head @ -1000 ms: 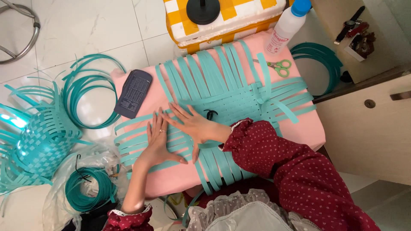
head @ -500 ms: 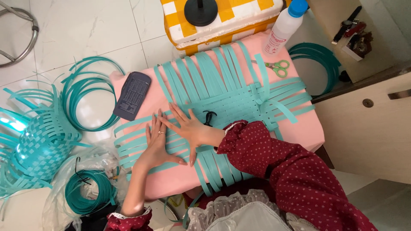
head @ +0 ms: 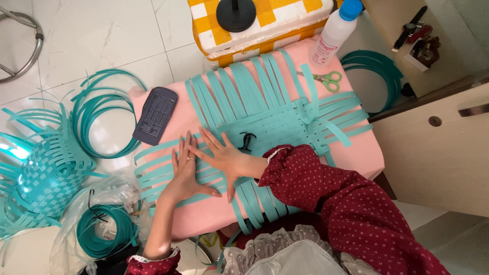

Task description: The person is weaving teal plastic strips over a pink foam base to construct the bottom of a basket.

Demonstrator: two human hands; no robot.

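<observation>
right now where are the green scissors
In the head view, the green scissors lie on the pink table at its far right, beside the white bottle and the woven teal strips.

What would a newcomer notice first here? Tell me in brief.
The woven teal strip mat spread over the pink table, with the left hand and right hand pressed flat on its near-left strips. Then the half-woven teal basket on the floor at left.

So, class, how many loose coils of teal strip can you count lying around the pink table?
3. One coil lies on the floor left of the table, one sits in the plastic bag at lower left, and one lies at upper right beside the cabinet. Others may be hidden.
</observation>
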